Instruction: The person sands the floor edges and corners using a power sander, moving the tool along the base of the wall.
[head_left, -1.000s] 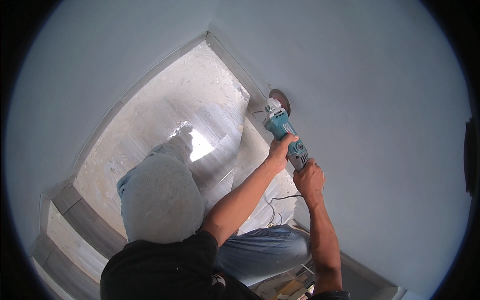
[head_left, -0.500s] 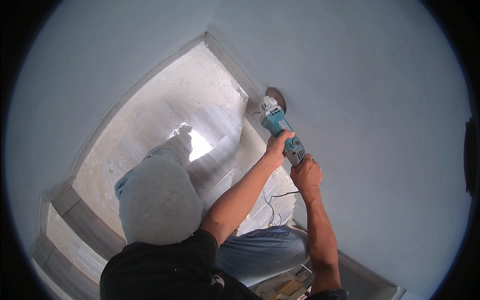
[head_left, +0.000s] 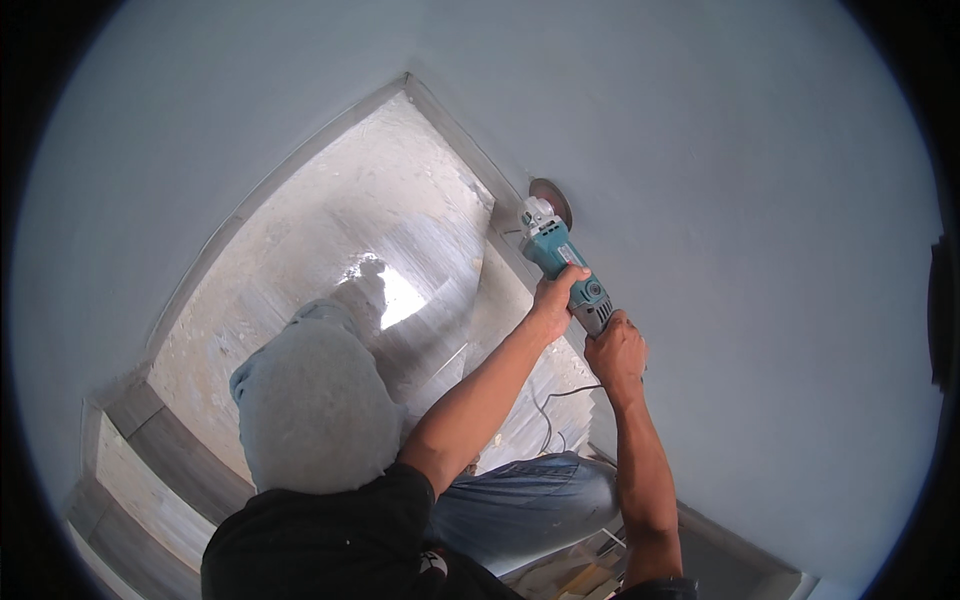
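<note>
My left hand [head_left: 556, 306] is closed round the body of a teal angle grinder [head_left: 568, 256], its thumb over the top. Behind it, my right hand [head_left: 617, 352] wraps the grey rear end of the same tool. At the far end, beyond the silver gear head, a dark reddish-brown disc [head_left: 551, 204] stands at the blue-grey wall [head_left: 740, 260], just above a grey tile skirting [head_left: 470, 142]. Whether the disc touches the wall or spins, I cannot tell.
Pale, dusty floor [head_left: 250, 290] lies left of the tool. A dark cord [head_left: 570, 391] runs below my right wrist. Jeans [head_left: 530, 505] cover my bent right leg; a pale grey cloth-covered form [head_left: 318, 400], seemingly my left knee, rises at left. Tile pieces [head_left: 590, 580] lie near the lower edge.
The view has shifted very slightly, so the floor corner sits a little lower. Both hands keep their hold on the grinder, and the disc stays at about the same spot on the wall.
</note>
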